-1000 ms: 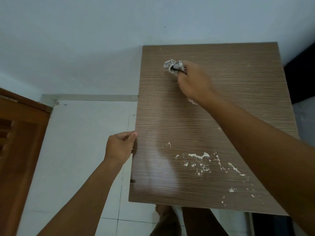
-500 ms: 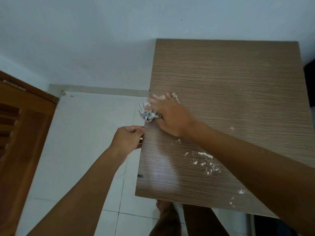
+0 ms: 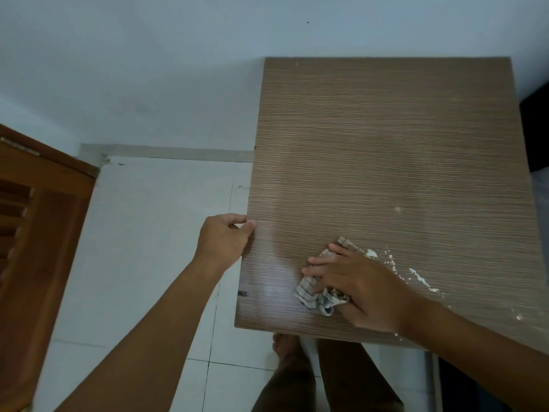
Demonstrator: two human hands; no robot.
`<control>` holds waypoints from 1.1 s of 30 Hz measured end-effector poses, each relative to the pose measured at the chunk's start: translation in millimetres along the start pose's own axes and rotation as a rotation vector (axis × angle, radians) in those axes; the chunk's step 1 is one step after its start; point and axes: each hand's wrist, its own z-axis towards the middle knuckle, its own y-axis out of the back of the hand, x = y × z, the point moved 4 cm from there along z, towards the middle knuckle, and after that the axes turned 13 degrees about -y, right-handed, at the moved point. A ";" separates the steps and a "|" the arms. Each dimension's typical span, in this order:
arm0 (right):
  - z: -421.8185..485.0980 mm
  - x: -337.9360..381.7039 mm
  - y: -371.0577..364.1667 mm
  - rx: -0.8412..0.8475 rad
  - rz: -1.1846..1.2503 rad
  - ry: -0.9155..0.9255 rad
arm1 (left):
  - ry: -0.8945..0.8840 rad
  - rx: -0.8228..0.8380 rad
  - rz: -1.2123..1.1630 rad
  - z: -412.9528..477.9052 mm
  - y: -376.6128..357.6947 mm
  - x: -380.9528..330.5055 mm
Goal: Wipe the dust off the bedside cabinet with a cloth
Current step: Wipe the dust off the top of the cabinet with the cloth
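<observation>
One crumpled checked cloth [image 3: 315,294] sits pressed under our right hand [image 3: 367,292], fingers straight, on the ribbed wood-grain bedside cabinet [image 3: 386,159], beside white dust [image 3: 420,278]; our left hand [image 3: 221,243] grips its edge.

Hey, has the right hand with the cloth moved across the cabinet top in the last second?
Yes. The right hand with the cloth has come from the far end of the cabinet top to its near edge, beside the white dust.
</observation>
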 end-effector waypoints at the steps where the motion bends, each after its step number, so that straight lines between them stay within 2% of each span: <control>1: -6.1 -3.0 2.0 -0.003 -0.011 -0.004 | 0.005 -0.004 -0.008 -0.4 -0.5 -0.2; 5: -15.7 -2.6 15.6 -0.047 -0.008 0.001 | 0.047 -0.010 -0.040 -0.7 -0.5 -3.0; 10: 10.4 34.1 39.0 -0.247 0.135 0.043 | 0.075 -0.012 -0.074 -1.5 0.2 -3.9; 14: 44.5 51.7 31.8 -0.347 0.084 -0.124 | 0.092 -0.016 -0.096 -2.8 1.7 -2.9; 17: 63.2 52.4 2.3 -0.246 0.027 -0.194 | 0.129 0.012 -0.150 -4.2 5.5 -0.4; 23: 44.0 56.3 -38.3 -0.002 -0.205 0.046 | 0.180 0.035 -0.192 -6.5 8.6 2.7; 26: 16.7 47.9 -36.0 0.077 -0.239 0.121 | -0.012 0.018 -0.029 -8.3 4.0 0.2; 29: -11.6 29.6 -29.5 0.112 -0.190 0.110 | -0.307 0.030 0.451 -14.8 -4.8 -10.1; 31: -27.1 18.2 -22.5 0.096 -0.168 0.072 | -0.462 0.034 0.632 -23.9 -15.5 -19.6; 33: -40.5 10.3 -14.0 0.034 -0.161 0.042 | -0.566 0.084 0.703 -30.4 -28.4 -25.1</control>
